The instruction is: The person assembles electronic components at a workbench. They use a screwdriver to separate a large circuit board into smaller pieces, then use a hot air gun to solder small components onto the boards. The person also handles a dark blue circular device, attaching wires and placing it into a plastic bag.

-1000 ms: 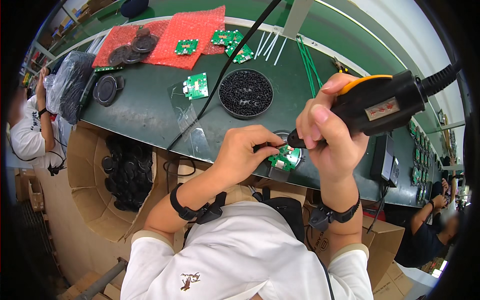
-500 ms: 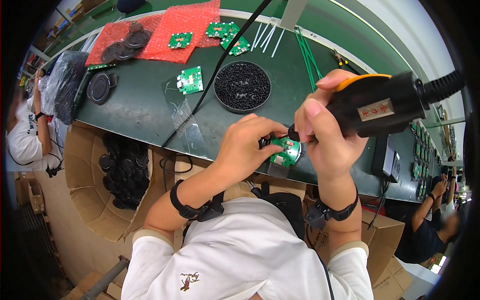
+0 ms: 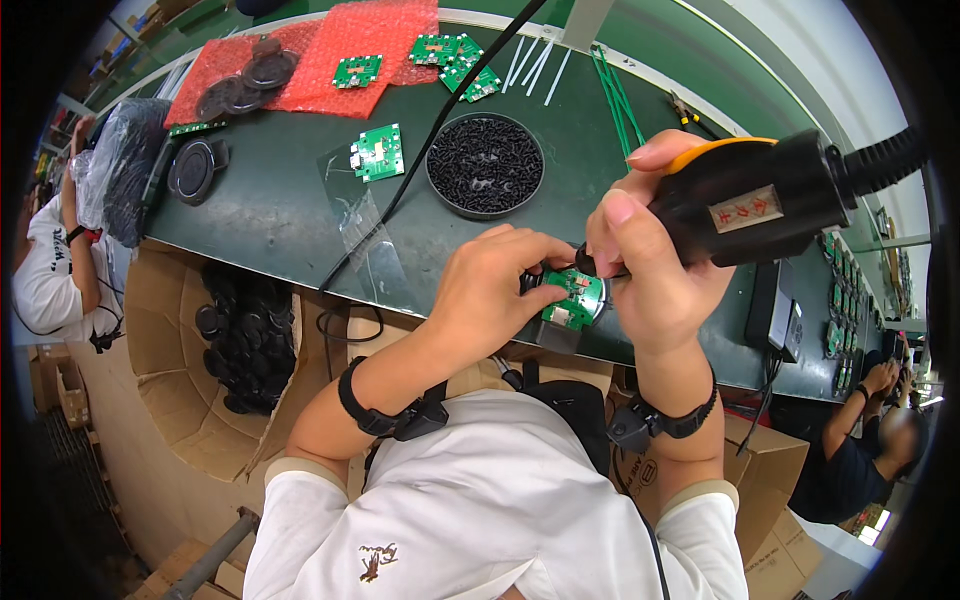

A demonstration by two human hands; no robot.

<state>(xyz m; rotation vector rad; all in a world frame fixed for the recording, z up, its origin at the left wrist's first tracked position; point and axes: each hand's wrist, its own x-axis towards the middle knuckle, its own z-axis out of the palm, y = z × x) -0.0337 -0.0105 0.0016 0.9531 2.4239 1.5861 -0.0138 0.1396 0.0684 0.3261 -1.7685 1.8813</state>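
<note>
At the near edge of the dark green workbench (image 3: 280, 215) the person's left hand (image 3: 495, 285) is curled down over a small round assembly with a green circuit board on top (image 3: 572, 298), the fingers closed narrow on its left rim so that it sits pinned against the bench. The right hand (image 3: 650, 270) is wrapped fully around a black electric screwdriver with an orange trigger strip (image 3: 755, 195), a thick hard plastic body with a ribbed black hose leaving it toward three o'clock. The long axis of this tool runs from about two o'clock down to eight o'clock, and its tip comes onto the board from the right side — the board lies directly between the two hands, touching the left fingers, and the tip is just at its upper edge; whether it sits in a screw I cannot tell. Both hands are near it, but the left one is the one in contact. At twelve o'clock from the hands stands a shallow round black tray full of small black screws (image 3: 485, 165), matte and grainy. Farther, at eleven o'clock, a loose green circuit board (image 3: 378, 153) lies flat on a clear plastic bag, and behind it a sheet of red bubble wrap (image 3: 340, 50) carries more boards. At nine o'clock, below the bench — an open cardboard box (image 3: 170, 400) with black round parts inside.
</note>
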